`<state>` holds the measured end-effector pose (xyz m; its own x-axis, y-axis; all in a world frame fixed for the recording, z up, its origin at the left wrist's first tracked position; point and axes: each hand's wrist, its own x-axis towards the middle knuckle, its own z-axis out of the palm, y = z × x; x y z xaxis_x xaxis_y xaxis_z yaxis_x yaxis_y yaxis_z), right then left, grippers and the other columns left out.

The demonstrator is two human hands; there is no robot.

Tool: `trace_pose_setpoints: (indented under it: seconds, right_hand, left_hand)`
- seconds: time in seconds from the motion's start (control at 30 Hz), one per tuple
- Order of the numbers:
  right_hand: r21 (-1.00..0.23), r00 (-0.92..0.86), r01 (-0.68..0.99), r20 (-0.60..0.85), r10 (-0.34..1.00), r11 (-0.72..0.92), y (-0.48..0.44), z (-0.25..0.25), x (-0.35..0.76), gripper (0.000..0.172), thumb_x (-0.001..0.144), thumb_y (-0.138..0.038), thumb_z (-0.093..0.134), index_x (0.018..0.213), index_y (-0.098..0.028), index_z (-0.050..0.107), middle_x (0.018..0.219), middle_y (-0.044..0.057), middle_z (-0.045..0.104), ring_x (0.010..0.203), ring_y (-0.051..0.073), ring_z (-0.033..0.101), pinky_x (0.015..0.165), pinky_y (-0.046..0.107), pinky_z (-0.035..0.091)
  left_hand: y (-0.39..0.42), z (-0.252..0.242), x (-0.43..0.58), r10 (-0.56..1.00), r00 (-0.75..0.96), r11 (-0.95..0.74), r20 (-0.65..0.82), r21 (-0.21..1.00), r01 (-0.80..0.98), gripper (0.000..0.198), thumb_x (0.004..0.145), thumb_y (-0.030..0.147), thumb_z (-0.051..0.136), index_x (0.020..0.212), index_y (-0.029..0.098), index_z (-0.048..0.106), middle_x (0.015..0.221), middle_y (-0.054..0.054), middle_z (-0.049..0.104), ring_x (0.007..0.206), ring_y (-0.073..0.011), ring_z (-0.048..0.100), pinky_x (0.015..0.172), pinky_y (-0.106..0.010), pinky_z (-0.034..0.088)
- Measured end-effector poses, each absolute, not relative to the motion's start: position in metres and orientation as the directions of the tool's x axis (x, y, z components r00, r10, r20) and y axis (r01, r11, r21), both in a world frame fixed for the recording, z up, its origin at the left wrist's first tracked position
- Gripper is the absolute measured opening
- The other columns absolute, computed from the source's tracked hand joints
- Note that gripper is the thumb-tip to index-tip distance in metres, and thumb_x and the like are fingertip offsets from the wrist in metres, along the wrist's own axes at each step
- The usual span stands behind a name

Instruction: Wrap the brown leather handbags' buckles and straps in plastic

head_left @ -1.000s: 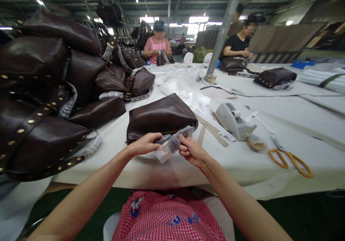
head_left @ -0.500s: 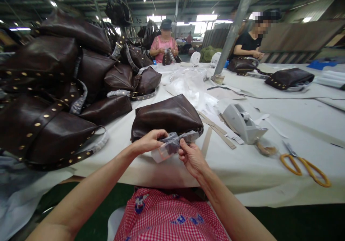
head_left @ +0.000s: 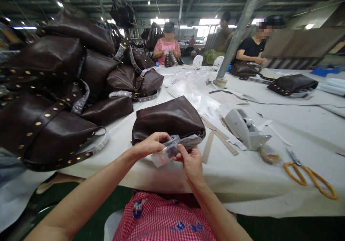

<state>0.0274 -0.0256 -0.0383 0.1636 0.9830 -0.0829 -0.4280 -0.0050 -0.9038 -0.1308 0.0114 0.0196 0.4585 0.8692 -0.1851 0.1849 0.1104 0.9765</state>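
A dark brown leather bag (head_left: 168, 118) lies on the white table (head_left: 242, 176) right in front of me. Its strap end is wrapped in clear plastic film (head_left: 165, 154). My left hand (head_left: 149, 144) pinches the wrapped strap from the left, fingers closed on it. From the right, my right hand (head_left: 188, 160) grips the same wrapped piece with thumb and fingers closed. Both hands meet at the table's near edge, just in front of the bag.
A big heap of brown studded bags (head_left: 54, 90) fills the left side. A grey tape dispenser (head_left: 246, 127) and yellow-handled scissors (head_left: 309, 176) lie to the right. Loose plastic sheets (head_left: 191, 84) lie behind the bag. Two people (head_left: 168, 46) work at the far side; another bag (head_left: 292, 84) lies there.
My hands have drawn closer together on the wrapped strap, the right hand shifting left and turning up. The view has tilted slightly down and left.
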Motion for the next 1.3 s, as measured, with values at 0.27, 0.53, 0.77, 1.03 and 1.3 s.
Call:
trace_pose_setpoints:
  seconds: [0.27,0.53,0.77,1.03,1.3]
  right_hand:
    - [-0.935,0.148,-0.354,-0.035,0.988,0.02,-0.031,-0.04,0.019,0.042,0.069,-0.049,0.079,0.087,-0.017,0.059,0.055,-0.004,0.063,0.043,0.012,0.059,0.044,0.024,0.054]
    - [-0.938,-0.085,-0.337,-0.05,0.995,-0.076,-0.03,-0.035,0.036,0.046,0.069,-0.055,0.077,0.088,-0.017,0.06,0.061,-0.001,0.066,0.051,0.015,0.065,0.049,0.025,0.055]
    - [-0.687,0.201,0.714,0.017,0.979,-0.135,0.039,-0.03,0.145,0.031,0.092,-0.045,0.052,0.092,-0.015,0.063,0.098,0.015,0.071,0.093,0.027,0.07,0.072,0.035,0.054]
    - [-0.291,0.179,0.935,-0.103,0.978,-0.202,0.077,-0.042,0.159,0.039,0.079,-0.012,0.067,0.116,-0.01,0.055,0.107,0.022,0.069,0.108,0.035,0.065,0.087,0.042,0.048]
    - [-0.767,-0.018,0.638,-0.111,0.994,-0.073,0.038,-0.031,0.161,0.037,0.085,-0.025,0.057,0.121,-0.017,0.052,0.093,0.004,0.069,0.083,0.019,0.072,0.068,0.027,0.054]
  left_hand:
    - [-0.004,0.03,-0.128,0.884,0.443,-0.029,-0.15,0.927,0.373,0.023,0.068,0.031,0.065,0.084,0.016,0.056,0.071,0.002,0.061,0.063,-0.0138,0.055,0.055,-0.022,0.039]
    - [-0.007,0.031,-0.125,0.891,0.416,0.016,-0.181,0.928,0.372,0.018,0.07,0.029,0.063,0.079,0.017,0.054,0.061,0.004,0.056,0.053,-0.0113,0.052,0.046,-0.02,0.036]
    - [0.018,0.057,-0.127,0.893,0.38,0.196,-0.24,0.969,0.153,0.027,0.059,0.028,0.075,0.076,0.014,0.059,0.063,-0.001,0.066,0.053,-0.0133,0.058,0.048,-0.022,0.041]
    - [0.051,0.081,-0.138,0.894,0.341,0.319,-0.29,0.947,-0.031,0.036,0.054,0.022,0.081,0.085,0.009,0.07,0.069,-0.006,0.07,0.053,-0.0156,0.062,0.051,-0.025,0.047]
    - [0.055,0.098,-0.138,0.91,0.287,0.322,-0.299,0.946,-0.036,0.028,0.056,0.016,0.078,0.082,0.008,0.071,0.066,-0.006,0.071,0.051,-0.0158,0.063,0.048,-0.024,0.049]
